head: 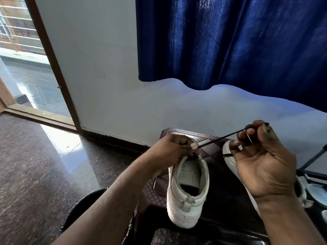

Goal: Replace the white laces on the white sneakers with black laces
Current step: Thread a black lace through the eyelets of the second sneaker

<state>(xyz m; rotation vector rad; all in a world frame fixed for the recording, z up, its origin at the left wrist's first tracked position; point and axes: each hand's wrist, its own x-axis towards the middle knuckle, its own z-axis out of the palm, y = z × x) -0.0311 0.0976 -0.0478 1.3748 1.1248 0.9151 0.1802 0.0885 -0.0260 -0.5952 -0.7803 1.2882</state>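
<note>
Head camera looks down on a relacing job at the threading stage. The left hand [174, 150] grips a white sneaker [187, 190] by its front upper. The fingers curl round the tongue end and the thumb presses where the black lace [222, 137] leaves the shoe. The sneaker is held above a dark stool [178, 133], heel near the camera, toe away and hidden under the hand.

The right hand [261, 167], palm toward the camera, pinches the lace close to its tip between thumb and fingertips. The remaining fingers curl loosely below. The lace runs taut from the left thumb up and right to that pinch.

A second sneaker [227, 147] lies on the stool to the right, mostly hidden behind the right hand, so I cannot tell whether it has any lace. No white lace shows on the held shoe. Its eyelets are covered, so how many rows are done cannot be told.

My reading is that the lace is being drawn through an eyelet and the slack pulled out. The next move seems to call for easing the tension, turning the tip back toward the shoe and aiming it at the opposite eyelet. The left thumb would need to shift clear of that hole without letting the shoe twist.

A blue curtain [230, 41] hangs over the far wall.
</note>
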